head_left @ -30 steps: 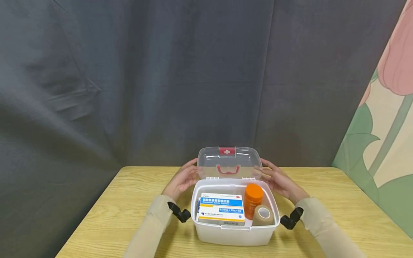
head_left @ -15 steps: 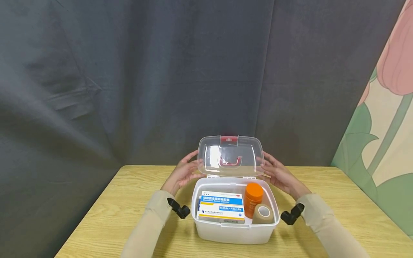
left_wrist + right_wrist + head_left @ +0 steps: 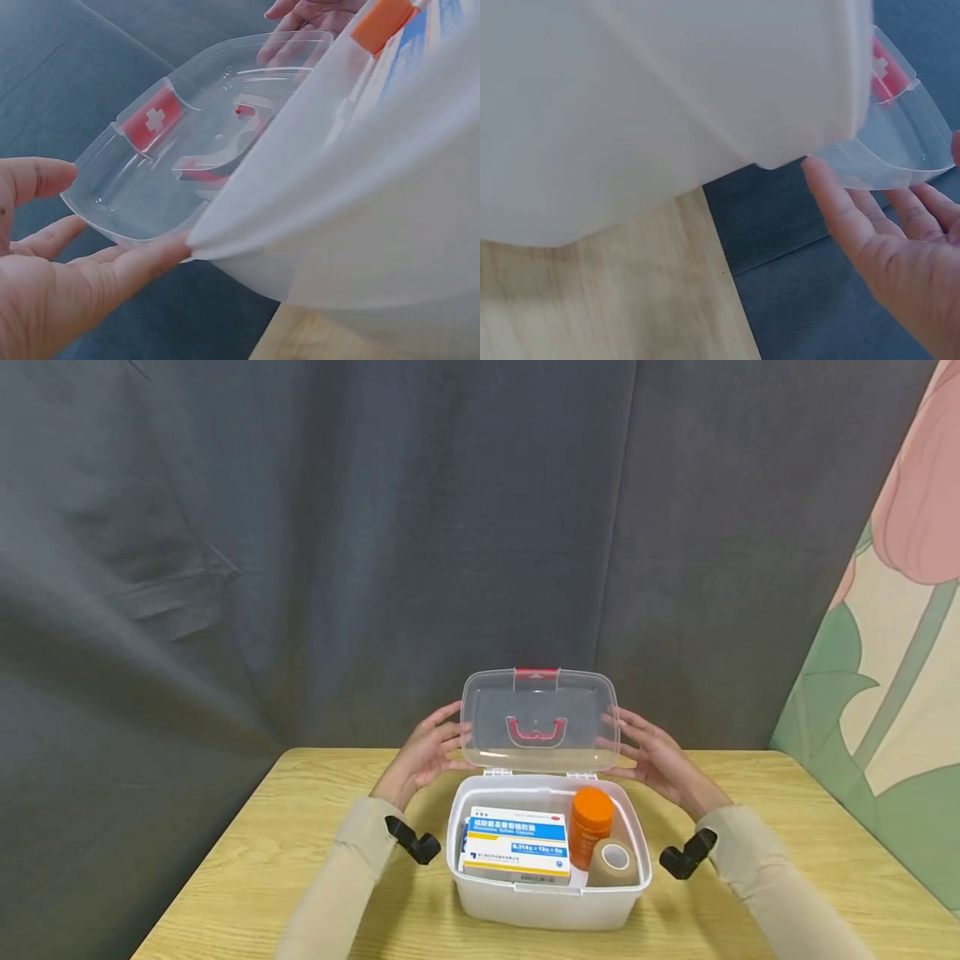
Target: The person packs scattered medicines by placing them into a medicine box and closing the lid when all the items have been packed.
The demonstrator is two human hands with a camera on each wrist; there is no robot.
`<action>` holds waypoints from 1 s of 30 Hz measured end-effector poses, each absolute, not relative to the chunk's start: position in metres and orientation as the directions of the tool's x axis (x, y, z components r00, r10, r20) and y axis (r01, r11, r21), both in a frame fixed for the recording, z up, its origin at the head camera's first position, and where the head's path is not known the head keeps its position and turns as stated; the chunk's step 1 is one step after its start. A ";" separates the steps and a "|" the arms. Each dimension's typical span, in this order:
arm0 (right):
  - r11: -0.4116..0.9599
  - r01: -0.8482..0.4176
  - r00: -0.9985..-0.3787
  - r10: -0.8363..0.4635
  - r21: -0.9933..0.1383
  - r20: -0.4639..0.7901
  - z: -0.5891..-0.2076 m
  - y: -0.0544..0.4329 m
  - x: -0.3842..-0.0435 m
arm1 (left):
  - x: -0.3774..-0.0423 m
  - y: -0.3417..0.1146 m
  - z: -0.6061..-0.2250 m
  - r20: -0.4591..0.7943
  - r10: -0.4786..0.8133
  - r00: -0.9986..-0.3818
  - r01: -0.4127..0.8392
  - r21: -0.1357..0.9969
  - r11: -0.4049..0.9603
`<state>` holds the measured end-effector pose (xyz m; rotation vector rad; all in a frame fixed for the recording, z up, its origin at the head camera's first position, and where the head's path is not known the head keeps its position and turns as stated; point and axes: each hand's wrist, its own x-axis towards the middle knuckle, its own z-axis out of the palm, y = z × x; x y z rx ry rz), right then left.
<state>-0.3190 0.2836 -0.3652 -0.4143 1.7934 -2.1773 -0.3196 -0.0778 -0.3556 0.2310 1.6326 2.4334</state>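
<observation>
A white first-aid box (image 3: pixel 555 906) stands on the table with its clear hinged lid (image 3: pixel 487 697) raised nearly upright behind it. The lid bears a red handle (image 3: pixel 536 737) and a red latch with a white cross (image 3: pixel 154 120). My left hand (image 3: pixel 427 756) is at the lid's left side, its fairly straight fingers touching the edge. On the opposite side my right hand (image 3: pixel 656 760) is spread, its fingertips behind and against the lid. Inside the box are a blue-and-white medicine carton (image 3: pixel 517 843), an orange bottle (image 3: pixel 591 827) and a tan bandage roll (image 3: pixel 613 864).
The wooden table (image 3: pixel 300 860) extends to both sides of the box. A dark grey curtain (image 3: pixel 450 527) hangs behind its far edge. To the right is a wall with a painted flower (image 3: pixel 918 518).
The lid has swung up from leaning back to nearly upright. Both hands have risen slightly along with it. The box and its contents stay in place.
</observation>
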 end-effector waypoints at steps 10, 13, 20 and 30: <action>-0.206 0.026 -0.932 -0.360 -0.978 0.051 -0.355 0.283 -0.319 | -0.321 -0.076 -0.344 0.015 0.264 -0.964 -0.075 0.942 -0.328; -0.225 0.013 -0.935 -0.349 -0.974 0.068 -0.353 0.281 -0.318 | -0.321 -0.075 -0.343 0.015 0.248 -0.969 -0.067 0.945 -0.319; -0.221 0.011 -0.933 -0.354 -0.975 0.069 -0.347 0.279 -0.314 | -0.316 -0.068 -0.336 -0.004 0.212 -0.977 -0.062 0.962 -0.267; -0.078 0.049 -0.940 -0.340 -0.996 -0.020 -0.319 0.276 -0.304 | -0.313 -0.059 -0.324 -0.021 0.205 -0.978 -0.071 0.968 -0.240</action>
